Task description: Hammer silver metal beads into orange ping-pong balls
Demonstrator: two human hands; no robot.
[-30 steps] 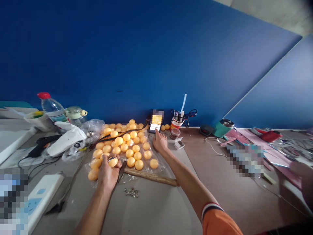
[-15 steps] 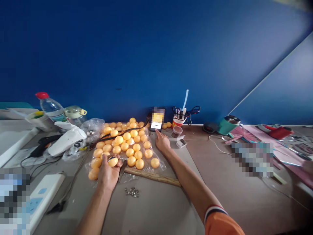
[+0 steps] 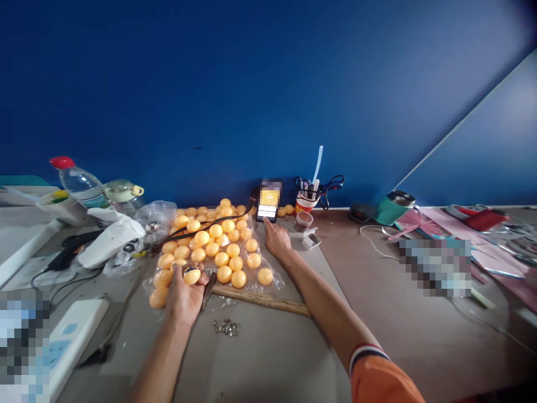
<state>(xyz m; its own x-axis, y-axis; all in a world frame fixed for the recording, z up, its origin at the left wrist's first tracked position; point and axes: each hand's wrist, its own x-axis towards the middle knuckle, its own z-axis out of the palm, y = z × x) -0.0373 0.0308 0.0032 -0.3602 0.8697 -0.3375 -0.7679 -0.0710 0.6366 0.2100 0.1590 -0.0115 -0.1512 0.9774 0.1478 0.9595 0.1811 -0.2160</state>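
My left hand (image 3: pixel 183 296) is closed round an orange ping-pong ball (image 3: pixel 192 277), with a small dark patch at the ball's upper edge that I cannot make out. More orange balls (image 3: pixel 222 259) lie close together in and on clear plastic just beyond it. My right hand (image 3: pixel 277 239) holds nothing; its index finger is stretched out to the lower edge of a lit phone (image 3: pixel 267 212) leaning at the wall. A hammer lies between my arms, its wooden handle (image 3: pixel 264 301) reaching my right forearm. Small metal pieces (image 3: pixel 225 327) sit in a heap nearer me.
A cup of pens (image 3: pixel 305 202), a small round tub (image 3: pixel 302 220) and a little open box (image 3: pixel 311 240) stand right of the phone. Farther right is a green mug (image 3: pixel 394 208). On the left are a bottle (image 3: pixel 80 182), a white bag (image 3: pixel 113 240) and a power strip (image 3: pixel 78 330).
The view has shifted slightly. My left hand still holds the ball, and my right index finger stays at the phone's lower edge.
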